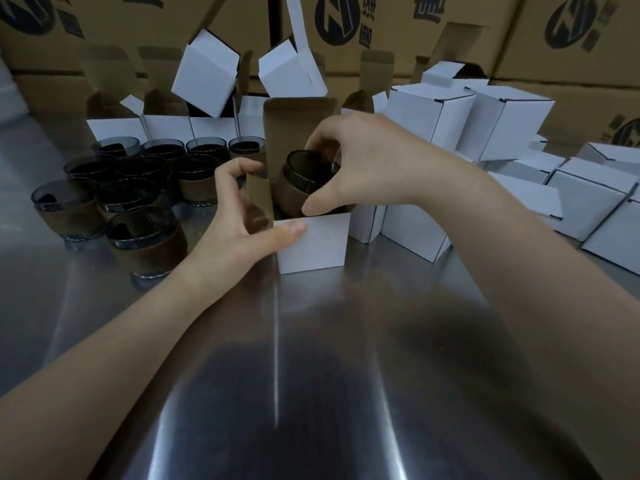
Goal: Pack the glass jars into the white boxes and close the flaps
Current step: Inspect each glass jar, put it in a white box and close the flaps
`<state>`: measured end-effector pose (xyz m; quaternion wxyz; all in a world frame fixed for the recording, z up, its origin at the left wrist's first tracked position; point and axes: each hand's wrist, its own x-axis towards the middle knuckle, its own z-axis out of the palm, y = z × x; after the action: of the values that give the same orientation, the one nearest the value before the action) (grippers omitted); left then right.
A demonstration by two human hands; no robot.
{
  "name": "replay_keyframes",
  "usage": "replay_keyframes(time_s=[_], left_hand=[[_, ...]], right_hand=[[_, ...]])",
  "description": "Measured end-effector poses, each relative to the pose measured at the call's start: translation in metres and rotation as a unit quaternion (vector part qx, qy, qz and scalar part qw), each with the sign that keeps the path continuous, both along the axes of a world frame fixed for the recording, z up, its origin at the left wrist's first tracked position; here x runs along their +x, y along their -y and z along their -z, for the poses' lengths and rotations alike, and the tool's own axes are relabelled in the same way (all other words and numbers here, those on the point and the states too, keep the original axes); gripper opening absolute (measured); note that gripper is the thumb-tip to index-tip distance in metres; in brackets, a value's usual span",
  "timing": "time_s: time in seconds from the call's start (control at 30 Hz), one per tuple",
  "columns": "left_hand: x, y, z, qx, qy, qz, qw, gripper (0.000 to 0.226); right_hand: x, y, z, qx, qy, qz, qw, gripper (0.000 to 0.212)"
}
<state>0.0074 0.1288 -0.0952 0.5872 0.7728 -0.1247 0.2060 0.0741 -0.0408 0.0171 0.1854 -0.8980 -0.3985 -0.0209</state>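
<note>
While the left hand [239, 216] pinches the left corner of the open white cardboard box [315, 244] on the steel table [311, 375], the right hand [363, 161] grips a dark brown-sleeved glass jar [301, 178], tilted, roughly halfway in.

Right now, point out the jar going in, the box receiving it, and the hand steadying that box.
glass jar [300, 173]: head view, dark glass wall below the rim.
open white box [313, 245]: head view, front white wall.
left hand [239, 216]: head view, middle of the hand.
</note>
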Motion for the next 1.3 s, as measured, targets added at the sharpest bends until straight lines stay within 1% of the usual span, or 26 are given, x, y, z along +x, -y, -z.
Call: replay_keyframes(time_s=[0.03,0.1,0.23,0.37,0.47,0.77,0.93,1.03,1.1,1.13,1.2,1.23,1.3], left_hand=[[-0.001,0.003,0.0,0.013,0.004,-0.014,1.0,0.073],[-0.001,0.006,0.0,0.031,0.016,-0.037,0.999,0.076],[-0.004,0.008,-0.001,0.078,0.031,-0.076,0.994,0.081],[-0.006,0.013,-0.002,0.116,0.048,-0.112,0.986,0.083],[-0.007,0.016,-0.002,0.145,0.063,-0.134,0.978,0.083],[-0.011,0.022,-0.005,0.175,0.07,-0.139,0.972,0.084],[-0.012,0.022,-0.005,0.188,0.066,-0.135,0.971,0.083],[-0.012,0.021,-0.006,0.184,0.052,-0.131,0.973,0.084],[-0.011,0.019,-0.006,0.183,0.041,-0.132,0.973,0.084],[-0.01,0.018,-0.006,0.181,0.033,-0.133,0.974,0.084],[-0.009,0.016,-0.006,0.168,0.011,-0.124,0.978,0.083],[-0.009,0.015,-0.006,0.161,0.0,-0.115,0.98,0.082],[-0.01,0.014,-0.008,0.149,-0.019,-0.093,0.984,0.077]], right_hand=[[-0.001,-0.001,0.0,-0.006,-0.006,0.004,1.0,0.053],[-0.003,-0.004,0.001,-0.023,-0.008,0.011,1.0,0.048],[-0.011,-0.01,0.0,-0.065,-0.013,0.037,0.997,0.05],[-0.012,-0.013,-0.003,-0.099,0.017,0.083,0.991,0.042],[-0.015,-0.016,0.0,-0.129,0.029,0.117,0.984,0.05],[-0.021,-0.028,0.009,-0.196,0.059,0.158,0.966,0.043],[-0.02,-0.028,0.007,-0.219,0.013,0.149,0.964,0.041],[-0.018,-0.022,0.003,-0.195,-0.024,0.121,0.973,0.042],[-0.016,-0.016,-0.002,-0.156,-0.056,0.084,0.983,0.036],[-0.016,-0.012,-0.006,-0.13,-0.068,0.069,0.987,0.03],[-0.012,-0.005,-0.012,-0.078,-0.074,0.064,0.992,0.036],[-0.009,-0.003,-0.015,-0.044,-0.071,0.066,0.994,0.035],[-0.005,0.003,-0.018,0.026,-0.073,0.075,0.994,0.021]])
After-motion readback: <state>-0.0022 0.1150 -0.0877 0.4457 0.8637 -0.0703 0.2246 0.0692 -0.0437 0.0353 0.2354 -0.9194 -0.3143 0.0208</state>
